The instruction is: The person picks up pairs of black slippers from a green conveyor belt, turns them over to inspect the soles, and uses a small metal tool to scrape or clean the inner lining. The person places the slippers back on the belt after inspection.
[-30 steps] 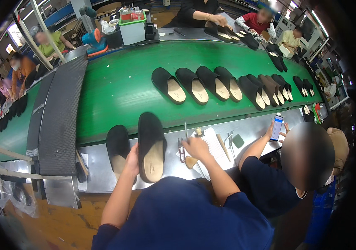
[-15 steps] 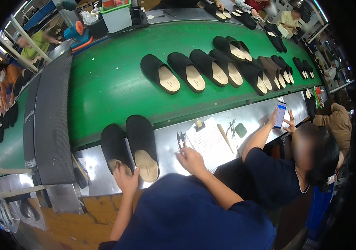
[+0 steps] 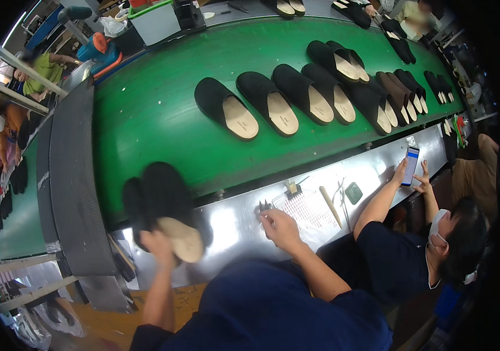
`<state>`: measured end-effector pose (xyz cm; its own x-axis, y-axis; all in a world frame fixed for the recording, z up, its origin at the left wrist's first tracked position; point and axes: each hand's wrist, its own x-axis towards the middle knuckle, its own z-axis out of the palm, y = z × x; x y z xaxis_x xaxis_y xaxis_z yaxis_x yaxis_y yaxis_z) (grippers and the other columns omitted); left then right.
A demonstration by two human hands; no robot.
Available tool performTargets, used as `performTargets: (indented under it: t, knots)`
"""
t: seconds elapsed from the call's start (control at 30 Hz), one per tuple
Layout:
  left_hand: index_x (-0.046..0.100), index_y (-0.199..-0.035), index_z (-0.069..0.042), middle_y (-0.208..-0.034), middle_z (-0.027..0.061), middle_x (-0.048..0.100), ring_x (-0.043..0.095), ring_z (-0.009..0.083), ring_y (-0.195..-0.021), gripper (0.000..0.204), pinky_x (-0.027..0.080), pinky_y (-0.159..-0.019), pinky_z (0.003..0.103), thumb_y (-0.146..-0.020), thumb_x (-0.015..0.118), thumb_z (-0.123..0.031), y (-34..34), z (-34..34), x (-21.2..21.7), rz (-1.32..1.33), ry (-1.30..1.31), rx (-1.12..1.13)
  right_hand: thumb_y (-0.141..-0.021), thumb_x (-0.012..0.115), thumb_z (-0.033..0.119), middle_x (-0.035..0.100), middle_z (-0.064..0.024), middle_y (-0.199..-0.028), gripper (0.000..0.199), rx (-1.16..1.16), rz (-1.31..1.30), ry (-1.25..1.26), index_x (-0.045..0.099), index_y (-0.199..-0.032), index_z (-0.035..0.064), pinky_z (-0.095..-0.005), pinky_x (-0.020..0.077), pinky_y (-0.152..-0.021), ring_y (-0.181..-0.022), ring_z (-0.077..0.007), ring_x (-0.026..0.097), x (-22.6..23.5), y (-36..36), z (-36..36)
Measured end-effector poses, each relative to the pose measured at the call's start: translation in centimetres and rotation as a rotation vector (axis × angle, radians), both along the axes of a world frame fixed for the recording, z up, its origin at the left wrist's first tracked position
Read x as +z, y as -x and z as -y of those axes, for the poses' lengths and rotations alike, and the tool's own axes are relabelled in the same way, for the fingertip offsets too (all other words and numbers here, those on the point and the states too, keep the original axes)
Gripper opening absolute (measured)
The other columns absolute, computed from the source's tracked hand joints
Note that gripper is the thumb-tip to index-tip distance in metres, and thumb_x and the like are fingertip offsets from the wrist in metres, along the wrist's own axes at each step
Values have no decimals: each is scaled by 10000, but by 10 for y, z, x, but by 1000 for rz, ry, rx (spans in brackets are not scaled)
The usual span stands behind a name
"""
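Head view, the only one. We see the left hand (image 3: 157, 241) low at the edge of the metal bench (image 3: 373, 169), fingers wrapped on the heel end of a black slipper (image 3: 171, 207) with a tan insole; the slipper is blurred, so we cannot tell the exact grip beyond that it is closed on it. A second black slipper (image 3: 132, 202) sits just beside the first on its outer side, touching or nearly so; we cannot tell whether the hand holds that one too.

The right hand (image 3: 279, 228) is well apart from the left, resting on the bench with fingers curled, at a small metal tool (image 3: 264, 206) lying there. We cannot tell if it pinches the tool or only touches it. Just beyond that hand lie a gridded white sheet (image 3: 311, 209), a pale stick (image 3: 330, 206) and a small dark pad (image 3: 353, 192).

Beyond both hands runs the green conveyor belt (image 3: 145, 123), carrying a row of black slippers (image 3: 273, 102) with tan insoles, well away from the hands.

Right of the right hand, another person's hands hold a phone (image 3: 411, 165) over the bench.
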<state>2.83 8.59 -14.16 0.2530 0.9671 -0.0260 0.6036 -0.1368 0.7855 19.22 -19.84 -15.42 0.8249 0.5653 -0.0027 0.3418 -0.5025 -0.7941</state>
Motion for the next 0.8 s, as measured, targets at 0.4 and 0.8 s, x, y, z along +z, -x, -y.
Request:
performTargets:
  t: [0.4, 0.8]
  knots:
    - [621, -1124, -14, -995, 75, 651, 610, 174, -915, 320, 479, -825, 324, -946, 588, -277, -127, -337, 103, 300, -330, -154, -869, 646, 140, 606, -97, -779, 118, -109, 31, -63, 641, -939, 45, -368, 486, -622, -702, -280, 613, -17, -48, -26]
    - [189, -1478, 9, -1287, 177, 450, 506, 260, -1159, 832, 464, -945, 403, -889, 685, -306, -302, 22, -76, 466, 842, -286, -906, 607, 290, 440, -233, -1341, 563, -368, 235, 26, 443, -1356, -6, -410, 410, -982, -1203, -381, 479, -59, -242, -58]
